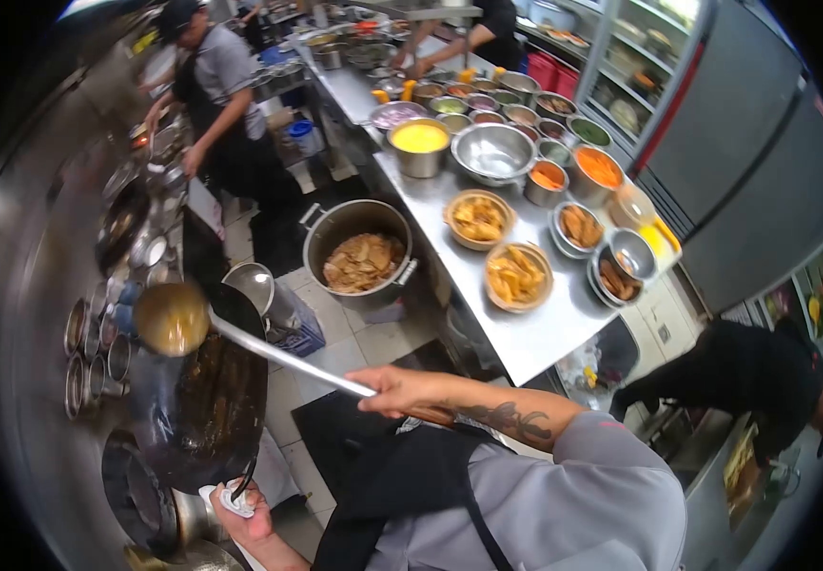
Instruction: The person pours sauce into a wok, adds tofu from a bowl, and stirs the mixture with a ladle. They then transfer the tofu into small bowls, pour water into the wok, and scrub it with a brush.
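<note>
My right hand [394,391] is closed round the handle of a long metal ladle [283,356]. The ladle's bowl [172,320] holds yellowish-brown liquid and is over the upper left part of a dark wok [197,409]. Brown residue coats the wok's inside. At the wok's near edge, my left hand [253,519] is closed on the wok handle [243,481], with a white cloth [231,499] between hand and handle.
A large pot [359,249] of sliced brown food stands beyond the wok. The steel counter [535,338] bears many bowls, including a pot of yellow liquid [419,143]. Co-workers stand at back left [231,100], behind the counter [497,33] and at right [744,376]. Metal cups [77,328] line the left.
</note>
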A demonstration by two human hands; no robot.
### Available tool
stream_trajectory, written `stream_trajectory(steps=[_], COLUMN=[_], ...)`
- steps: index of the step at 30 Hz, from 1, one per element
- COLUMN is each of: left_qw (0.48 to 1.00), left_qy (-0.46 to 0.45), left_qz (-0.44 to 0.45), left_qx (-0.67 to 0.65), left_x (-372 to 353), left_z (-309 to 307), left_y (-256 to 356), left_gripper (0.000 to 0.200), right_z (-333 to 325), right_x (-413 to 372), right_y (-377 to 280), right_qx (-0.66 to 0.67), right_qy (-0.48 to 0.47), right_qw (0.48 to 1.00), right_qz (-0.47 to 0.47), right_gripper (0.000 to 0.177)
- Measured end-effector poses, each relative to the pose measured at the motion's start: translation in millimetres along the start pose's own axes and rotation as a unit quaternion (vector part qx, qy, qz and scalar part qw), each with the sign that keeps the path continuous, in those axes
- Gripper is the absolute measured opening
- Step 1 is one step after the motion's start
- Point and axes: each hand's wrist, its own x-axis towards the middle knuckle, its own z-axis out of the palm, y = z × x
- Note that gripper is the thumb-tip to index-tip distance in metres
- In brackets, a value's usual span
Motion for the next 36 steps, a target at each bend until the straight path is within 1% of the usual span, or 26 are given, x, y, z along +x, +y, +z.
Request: stream_trajectory(steps=[2,4,5,6,8,10,12,13,14,15,16,18,20,21,22,23,24,25,26,27,28,30,32,34,35,36], left_qw=[1.0,0.997,0.995,0.994,0.989,0.981,0.972,0.973,0.958,0.953,0.945,0.958,0.954,0.947,0.94,0.946,0.942,0.937,0.931,0.921,0.918,0.909,0.909,0.891,0.886,0.882], left_qy=[0.011,0.016,0.02,0.028,0.046,0.074,0.104,0.098,0.125,0.143,0.175,0.142,0.132,0.146,0.158,0.125,0.129,0.135,0.144,0.175,0.171,0.14,0.072,0.135,0.138,0.207], left_qz=[0.02,0.071,0.094,0.108,0.138,0.174,0.199,0.195,0.247,0.25,0.267,0.208,0.221,0.233,0.241,0.237,0.247,0.257,0.268,0.269,0.273,0.302,0.307,0.342,0.352,0.363], left_qx=[-0.016,-0.001,0.007,-0.005,-0.026,-0.045,-0.073,-0.076,-0.077,-0.095,-0.067,-0.138,-0.153,-0.169,-0.183,-0.183,-0.19,-0.197,-0.203,-0.223,-0.233,-0.253,-0.272,-0.265,-0.27,-0.216], left_x=[6,14,20,24,31,39,44,45,52,56,60,69,77,82,87,97,108,119,126,133,144,164,185,203,214,223], left_z=[-8,-30,-41,-47,-57,-66,-71,-73,-79,-91,-105,-119,-125,-123,-122,-135,-142,-148,-149,-140,-146,-159,-176,-170,-184,-182], left_y=[21,45,57,67,91,114,137,147,156,167,176,195,208,211,215,221,224,227,232,235,241,249,266,277,282,281], left_gripper=[0.009,0.013,0.016,0.016,0.016,0.016,0.015,0.014,0.014,0.013,0.012,0.011,0.012,0.012,0.011,0.011,0.011,0.011,0.011,0.011,0.01,0.01,0.012,0.014,0.014,0.013], right_z=[24,47,62,77,107,128,144,150,160,168,178,188,200,204,209,213,215,213,208,200,194,184,176,179,181,186], right_x=[36,79,104,134,199,244,275,292,301,305,311,334,353,362,373,386,397,413,429,443,457,487,520,549,565,579], right_y=[-2,-11,-20,-26,-7,5,12,23,19,8,8,36,34,34,36,39,40,42,46,49,52,36,11,-19,-16,-17], right_qx=[-0.033,-0.106,-0.172,-0.236,-0.246,-0.23,-0.201,-0.313,-0.318,-0.319,-0.318,-0.298,-0.31,-0.32,-0.302,-0.284,-0.267,-0.284,-0.283,-0.28,-0.274,-0.335,-0.331,-0.32,-0.28,-0.24], right_qy=[-0.06,-0.104,-0.12,-0.136,-0.143,-0.181,-0.251,-0.224,-0.217,-0.219,-0.225,-0.226,-0.231,-0.228,-0.23,-0.23,-0.23,-0.261,-0.268,-0.278,-0.291,-0.284,-0.291,-0.316,-0.334,-0.354], right_qw=[0.997,0.988,0.978,0.962,0.935,0.927,0.944,0.913,0.915,0.917,0.918,0.921,0.919,0.918,0.923,0.928,0.933,0.92,0.917,0.914,0.912,0.895,0.891,0.892,0.896,0.897], right_qz=[0.046,0.035,0.012,-0.012,-0.213,-0.233,-0.07,-0.134,-0.115,-0.093,-0.07,-0.108,-0.074,-0.059,-0.065,-0.07,-0.076,-0.075,-0.084,-0.091,-0.097,-0.073,-0.106,-0.054,-0.084,-0.112], right_gripper=[0.056,0.059,0.059,0.06,0.059,0.056,0.05,0.039,0.035,0.032,0.029,0.028,0.028,0.027,0.028,0.028,0.028,0.031,0.032,0.033,0.034,0.036,0.036,0.034,0.037,0.041])
